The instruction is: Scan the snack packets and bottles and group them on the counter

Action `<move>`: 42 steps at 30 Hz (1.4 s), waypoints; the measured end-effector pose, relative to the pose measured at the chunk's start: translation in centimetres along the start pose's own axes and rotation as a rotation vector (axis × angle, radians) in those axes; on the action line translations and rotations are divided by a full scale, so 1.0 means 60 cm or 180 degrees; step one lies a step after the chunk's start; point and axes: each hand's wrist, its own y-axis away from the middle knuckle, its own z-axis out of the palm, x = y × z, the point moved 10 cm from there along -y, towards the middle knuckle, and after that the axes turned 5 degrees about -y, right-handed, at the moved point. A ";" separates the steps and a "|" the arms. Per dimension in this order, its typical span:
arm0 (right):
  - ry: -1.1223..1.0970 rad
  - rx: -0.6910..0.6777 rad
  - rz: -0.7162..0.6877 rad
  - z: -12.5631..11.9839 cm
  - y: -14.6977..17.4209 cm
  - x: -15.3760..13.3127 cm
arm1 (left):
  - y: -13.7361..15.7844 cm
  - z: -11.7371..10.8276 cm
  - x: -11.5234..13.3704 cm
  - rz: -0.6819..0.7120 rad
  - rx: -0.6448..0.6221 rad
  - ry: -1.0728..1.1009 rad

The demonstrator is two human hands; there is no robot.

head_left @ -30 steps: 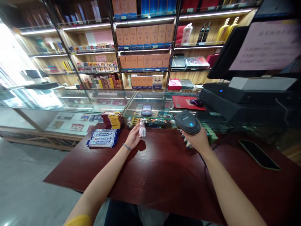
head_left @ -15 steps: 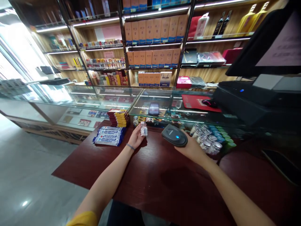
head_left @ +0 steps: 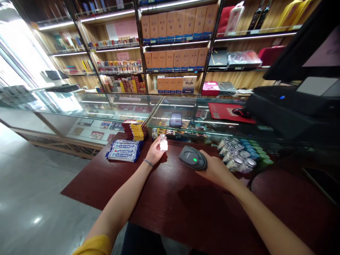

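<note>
My left hand (head_left: 154,153) grips a small bottle (head_left: 163,144) upright above the counter, its side lit bright white. In my right hand (head_left: 212,166) is a black barcode scanner (head_left: 191,158), its front end facing the bottle and its indicator glowing green. A gap separates scanner and bottle. Another small silver-capped bottle (head_left: 154,133) stands just behind my left hand. To the right of my right hand are several silver-capped bottles (head_left: 235,163) in rows, beside stacked blue containers (head_left: 249,151) and green containers (head_left: 261,152).
Blue-and-white packets (head_left: 124,150) lie on the dark red wooden counter (head_left: 111,180) at left, before a stack of red and yellow packs (head_left: 135,130). A glass display case (head_left: 202,124) runs behind. A black monitor (head_left: 302,46) and a phone (head_left: 321,184) are at right.
The scanner's light has turned from blue to green, and the bottle is now brightly lit. My right hand has brought the scanner slightly left and lower. The camera view has tilted down a little.
</note>
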 end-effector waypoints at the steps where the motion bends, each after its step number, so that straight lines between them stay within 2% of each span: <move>1: -0.0021 0.0018 -0.0013 -0.003 0.000 -0.002 | 0.002 0.004 0.002 0.0036 -0.0063 -0.0009; 5: -0.0097 0.0052 0.0002 -0.021 -0.003 -0.009 | 0.008 0.008 0.009 0.0162 -0.0090 -0.0077; 14: -0.0285 -0.0026 -0.0245 -0.048 -0.021 -0.008 | 0.008 -0.029 0.037 0.0823 0.0573 -0.0614; 20: -0.0339 0.0035 -0.0207 -0.053 -0.018 -0.024 | 0.011 -0.031 0.061 0.1269 0.0806 -0.1037; 26: -0.0223 0.0089 -0.0133 -0.051 -0.012 -0.019 | 0.015 -0.030 0.080 0.1670 0.1064 -0.1957; 33: -0.0294 0.0087 -0.0158 -0.041 -0.009 -0.010 | 0.009 -0.007 0.088 0.2079 0.1062 -0.3445; 38: -0.0391 0.0090 -0.0118 -0.034 -0.009 -0.003 | -0.008 0.009 0.093 0.2216 0.1097 -0.3987; 42: -0.0403 0.0127 -0.0119 -0.030 -0.012 0.004 | -0.021 0.018 0.093 0.2281 0.1055 -0.4130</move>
